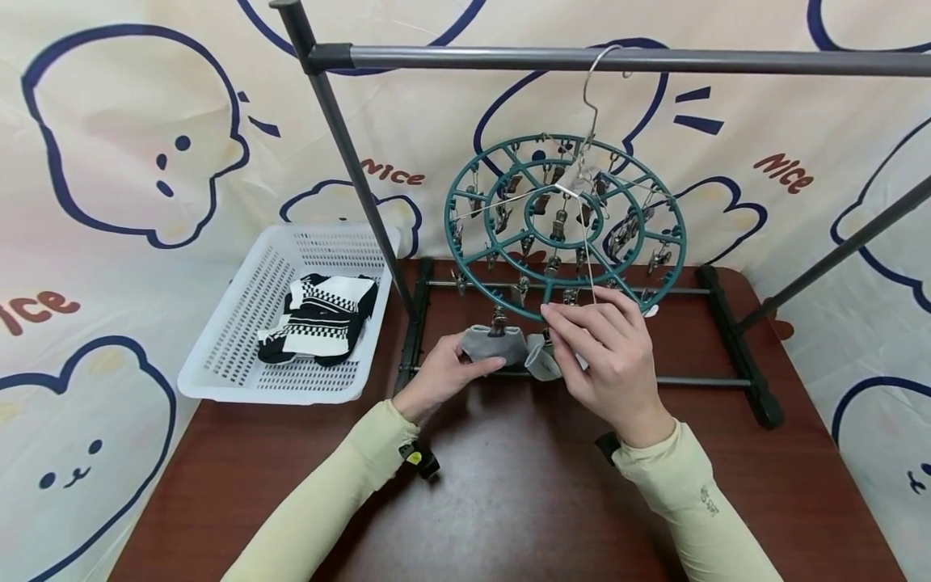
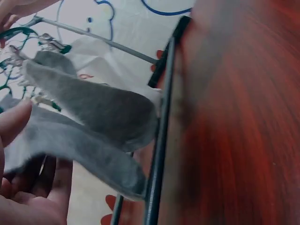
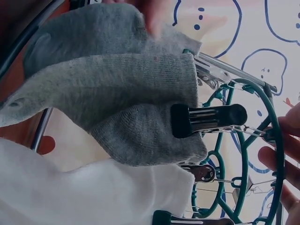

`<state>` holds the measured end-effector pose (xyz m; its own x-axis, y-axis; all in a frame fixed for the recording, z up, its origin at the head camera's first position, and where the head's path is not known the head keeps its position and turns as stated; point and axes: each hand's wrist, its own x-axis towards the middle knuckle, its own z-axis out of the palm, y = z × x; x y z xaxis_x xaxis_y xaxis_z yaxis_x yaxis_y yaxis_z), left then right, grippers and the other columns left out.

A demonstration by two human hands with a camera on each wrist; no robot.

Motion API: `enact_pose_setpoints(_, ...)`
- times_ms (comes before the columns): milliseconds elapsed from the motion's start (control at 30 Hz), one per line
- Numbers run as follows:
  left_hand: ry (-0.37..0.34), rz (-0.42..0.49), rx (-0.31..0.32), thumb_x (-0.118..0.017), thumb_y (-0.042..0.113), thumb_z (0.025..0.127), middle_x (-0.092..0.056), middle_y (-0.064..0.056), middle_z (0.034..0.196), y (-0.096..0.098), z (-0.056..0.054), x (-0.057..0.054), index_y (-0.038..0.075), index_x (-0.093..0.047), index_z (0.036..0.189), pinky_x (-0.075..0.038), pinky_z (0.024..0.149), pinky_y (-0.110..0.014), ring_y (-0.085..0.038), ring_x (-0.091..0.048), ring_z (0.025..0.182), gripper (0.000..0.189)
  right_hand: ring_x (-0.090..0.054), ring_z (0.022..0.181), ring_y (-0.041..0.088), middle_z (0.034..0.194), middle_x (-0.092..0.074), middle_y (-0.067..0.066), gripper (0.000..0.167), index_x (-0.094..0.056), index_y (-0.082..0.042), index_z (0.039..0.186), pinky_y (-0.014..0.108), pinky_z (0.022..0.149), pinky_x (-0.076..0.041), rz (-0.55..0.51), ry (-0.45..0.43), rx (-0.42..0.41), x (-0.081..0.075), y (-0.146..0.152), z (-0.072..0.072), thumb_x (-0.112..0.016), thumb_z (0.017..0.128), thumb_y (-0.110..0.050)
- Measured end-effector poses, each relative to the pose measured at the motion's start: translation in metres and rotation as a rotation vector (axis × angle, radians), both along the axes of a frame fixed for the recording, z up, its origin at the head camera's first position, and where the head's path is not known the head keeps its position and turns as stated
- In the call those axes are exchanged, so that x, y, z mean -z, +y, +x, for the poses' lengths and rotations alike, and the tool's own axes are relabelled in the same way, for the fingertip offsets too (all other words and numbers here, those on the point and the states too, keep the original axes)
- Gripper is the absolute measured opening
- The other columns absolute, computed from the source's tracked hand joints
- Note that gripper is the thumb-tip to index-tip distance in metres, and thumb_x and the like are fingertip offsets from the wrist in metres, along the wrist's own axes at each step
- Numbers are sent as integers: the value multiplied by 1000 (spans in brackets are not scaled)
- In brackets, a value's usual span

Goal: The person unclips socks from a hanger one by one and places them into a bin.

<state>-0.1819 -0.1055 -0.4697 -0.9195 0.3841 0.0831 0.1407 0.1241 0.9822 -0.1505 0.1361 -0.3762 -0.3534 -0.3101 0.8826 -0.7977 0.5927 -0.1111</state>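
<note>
We are seeing a person working at a teal round clip hanger (image 1: 449,212), which is hanging by its metal hook (image 1: 587,93) from the crossbar (image 1: 465,57) of a garment stand in the upper right of the frame. The left hand (image 1: 445,372) is gripping a gray sock (image 1: 493,346) just right of the frame's middle, its thumb lying across the front of the fabric, while a clip (image 1: 498,319) above is biting the sock's upper edge. In the left wrist view we are finding that sock passing between the thumb and the fingers.

The right hand (image 1: 607,356) is pinching the near rim of the hanger, its fingertips curling past the teal ring at the right edge of the right wrist view. Close below it, a second gray sock (image 1: 541,361) is hanging just beside the first. In the right wrist view, a black-padded clip (image 3: 211,121) is clamping this second sock in the middle of the frame, and a white sock (image 3: 103,192) is hanging from other clips at lower left.

On the left side of the head view, a white perforated basket (image 1: 269,394) is standing on the dark red-brown counter (image 1: 494,485) and holding black-and-white patterned socks (image 1: 320,319). Behind everything, a pale cloth (image 1: 102,283) is showing blue-outlined bears and the word "Nice". The person is wearing pale yellow sleeves (image 1: 327,501).
</note>
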Motion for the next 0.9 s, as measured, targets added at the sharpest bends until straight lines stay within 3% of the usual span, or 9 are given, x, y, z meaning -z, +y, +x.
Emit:
enact_pose_setpoints(267, 55, -21, -36, -70, 17, 100, -76, -11, 114, 2, 6, -1, 5, -76, 119, -56, 85, -29, -12, -70, 100, 23, -67, 113, 36, 117, -77, 14, 25, -78, -6, 118, 53, 117, -39, -76, 47, 12, 2, -8, 2, -65, 101, -19)
enact_pose_setpoints(433, 65, -44, -34, -70, 18, 100, -77, -10, 112, 0, 8, -5, 6, -77, 118, -56, 84, -28, -10, -70, 98, 22, -63, 118, 38, 114, -76, 17, 25, -79, -3, 114, 39, 117, -42, -131, 104, 18, 5, -12, 7, -63, 101, -18)
enact_pose_setpoints(533, 79, -51, -26, -71, 17, 100, -77, -11, 109, -1, 8, -4, 6, -77, 116, -56, 82, -28, -10, -70, 95, 21, -66, 105, 39, 106, -77, 19, 23, -80, -1, 108, 34, 104, -51, -177, 165, -22, 7, -16, 9, -64, 100, -15)
enact_pose_setpoints(667, 73, -42, -19, -71, 17, 100, -77, -11, 109, -4, 8, -3, 6, -77, 117, -56, 82, -29, -10, -70, 95, 22, -69, 85, 36, 94, -77, 17, 24, -79, 4, 100, 40, 78, -57, -162, 217, -154, 13, -20, 11, -64, 100, -15)
enact_pose_setpoints(733, 65, -32, -13, -70, 17, 100, -77, -11, 113, -5, 8, -4, 6, -75, 121, -57, 83, -30, -11, -70, 98, 24, -70, 85, 33, 95, -76, 17, 28, -76, 5, 101, 41, 73, -57, -107, 158, -211, 18, -22, 13, -62, 102, -19)
enact_pose_setpoints(900, 46, -19, 9, -69, 18, 101, -76, -9, 119, -6, 8, -6, 9, -73, 126, -58, 86, -32, -14, -71, 103, 27, -68, 107, 29, 114, -70, 16, 38, -67, 2, 117, 41, 90, -56, 15, -171, -198, 34, -27, 17, -56, 107, -33)
